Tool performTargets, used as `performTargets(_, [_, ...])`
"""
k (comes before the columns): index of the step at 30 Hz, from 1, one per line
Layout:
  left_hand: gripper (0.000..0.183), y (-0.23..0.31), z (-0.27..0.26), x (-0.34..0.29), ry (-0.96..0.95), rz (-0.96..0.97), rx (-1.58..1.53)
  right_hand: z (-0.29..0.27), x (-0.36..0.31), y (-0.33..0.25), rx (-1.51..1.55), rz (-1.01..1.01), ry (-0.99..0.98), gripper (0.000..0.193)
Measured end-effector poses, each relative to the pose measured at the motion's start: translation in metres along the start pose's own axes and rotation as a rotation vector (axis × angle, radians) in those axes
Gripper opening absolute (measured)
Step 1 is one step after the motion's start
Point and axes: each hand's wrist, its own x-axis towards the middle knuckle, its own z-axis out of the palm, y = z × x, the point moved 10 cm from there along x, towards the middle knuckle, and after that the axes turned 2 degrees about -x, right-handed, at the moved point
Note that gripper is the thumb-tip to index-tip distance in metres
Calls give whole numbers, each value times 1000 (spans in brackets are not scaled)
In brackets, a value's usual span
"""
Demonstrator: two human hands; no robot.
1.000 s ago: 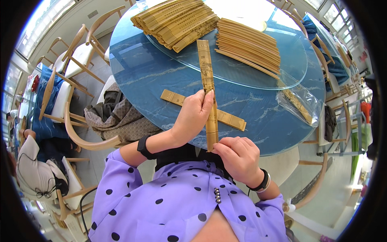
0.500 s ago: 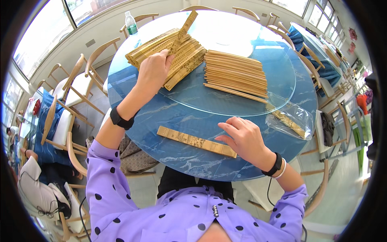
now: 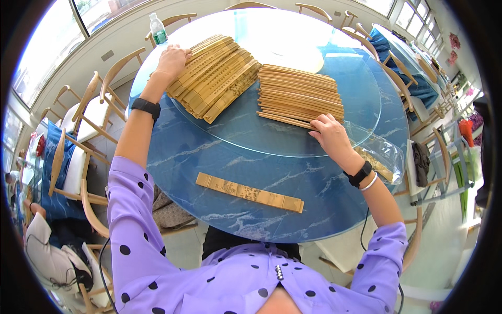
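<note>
Head view: the left hand [image 3: 173,58] reaches far out to the left edge of the pile of golden sleeves [image 3: 217,78], its fingers bent at the pile's upper left corner; whether it has taken hold of a sleeve, I cannot tell. The pile lies just to the right of that hand. The right hand [image 3: 330,133] is partly curled, thumb and forefinger close together at the near right end of the row of wooden sticks [image 3: 300,94]; the sticks spread away to its left and beyond it, and a firm grip cannot be made out. Both groups rest on the glass disc [image 3: 363,97]. Nearer the body, a single golden sleeve [image 3: 251,192] lies flat on the blue surface [image 3: 334,201], apart from both hands. Beside the right wrist is a clear plastic bag [image 3: 393,154].
</note>
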Motion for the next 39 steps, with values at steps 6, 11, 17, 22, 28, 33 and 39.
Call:
performTargets(6, [38,-7,-4,-2,9,40,-239,11,5,6,16,-14,-52,12])
performTargets(11, [36,-35,-37,-36,444,-138,-234,24,1,6,-164,-92,-119,16])
performTargets(17, [59,-168,8,-114,666,-813,-400,23,-1,0,-240,-95,-52,15])
performTargets(22, [72,-123,50,-103,612,-888,-693,3,-7,6,-43,29,16,12])
performTargets(28, [83,-111,39,-90,496,-854,-588,-46,-30,-28,151,113,87,17])
performTargets(33, [76,9,-49,-126,602,-277,-521,-87,-67,-78,171,72,78,19])
performTargets(39, [63,273,-134,-298,-244,672,-723,-98,-110,-156,286,-8,-3,19])
